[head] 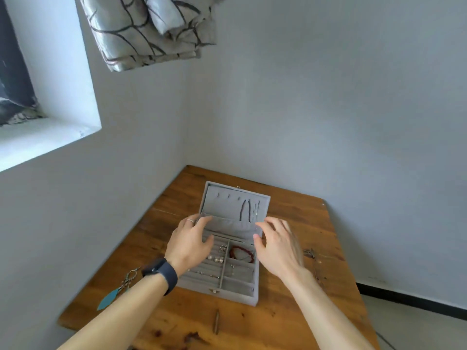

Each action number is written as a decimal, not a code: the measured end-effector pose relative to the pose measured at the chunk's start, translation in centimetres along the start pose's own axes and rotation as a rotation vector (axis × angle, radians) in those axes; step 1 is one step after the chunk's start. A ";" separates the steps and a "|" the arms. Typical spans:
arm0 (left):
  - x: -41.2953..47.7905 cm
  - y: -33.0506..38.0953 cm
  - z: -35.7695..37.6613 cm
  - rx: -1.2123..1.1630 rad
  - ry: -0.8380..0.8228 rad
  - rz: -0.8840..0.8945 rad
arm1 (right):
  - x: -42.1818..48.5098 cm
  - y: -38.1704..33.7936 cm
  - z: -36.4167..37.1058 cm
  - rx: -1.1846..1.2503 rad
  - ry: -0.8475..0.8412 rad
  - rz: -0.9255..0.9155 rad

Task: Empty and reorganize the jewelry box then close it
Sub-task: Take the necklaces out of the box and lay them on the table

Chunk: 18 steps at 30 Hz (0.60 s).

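A grey velvet jewelry box (237, 290) sits open on the wooden table (290, 317). Its lid (227, 200) stands up at the back, with necklaces (249, 210) hanging inside it. A red bracelet (241, 253) lies in a right compartment, and small earrings and rings (217, 257) sit in the ridged left section. My left hand (189, 245) hovers over the box's left side, fingers spread, fingertips at the lid's pouch. My right hand (276, 242) hovers at the right side with relaxed fingers near the lid's edge. Neither holds anything.
A teal feather ornament (113, 295) on a beaded cord lies at the table's left edge. A small metal item (309, 253) lies right of the box, and a thin stick (216, 322) near the front. Walls close in on the left and behind.
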<state>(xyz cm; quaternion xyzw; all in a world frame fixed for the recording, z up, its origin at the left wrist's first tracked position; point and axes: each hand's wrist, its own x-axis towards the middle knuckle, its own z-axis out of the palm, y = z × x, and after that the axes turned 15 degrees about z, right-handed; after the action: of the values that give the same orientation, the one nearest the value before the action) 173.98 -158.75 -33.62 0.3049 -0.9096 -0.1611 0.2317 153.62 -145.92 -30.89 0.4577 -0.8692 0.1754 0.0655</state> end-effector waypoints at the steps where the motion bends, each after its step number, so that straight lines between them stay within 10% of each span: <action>1: 0.6 -0.8 0.2 -0.054 0.023 -0.041 | 1.1 -0.2 0.4 0.003 -0.001 0.005; 18: 5.5 -5.1 6.5 -0.484 0.278 -0.186 | 11.3 -1.8 6.2 0.010 0.213 -0.057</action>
<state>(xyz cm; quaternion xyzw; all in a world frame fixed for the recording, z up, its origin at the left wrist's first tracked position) 169.20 -165.13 -39.55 0.3420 -0.7724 -0.3508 0.4043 148.91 -157.86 -33.13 0.4613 -0.8431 0.2254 0.1601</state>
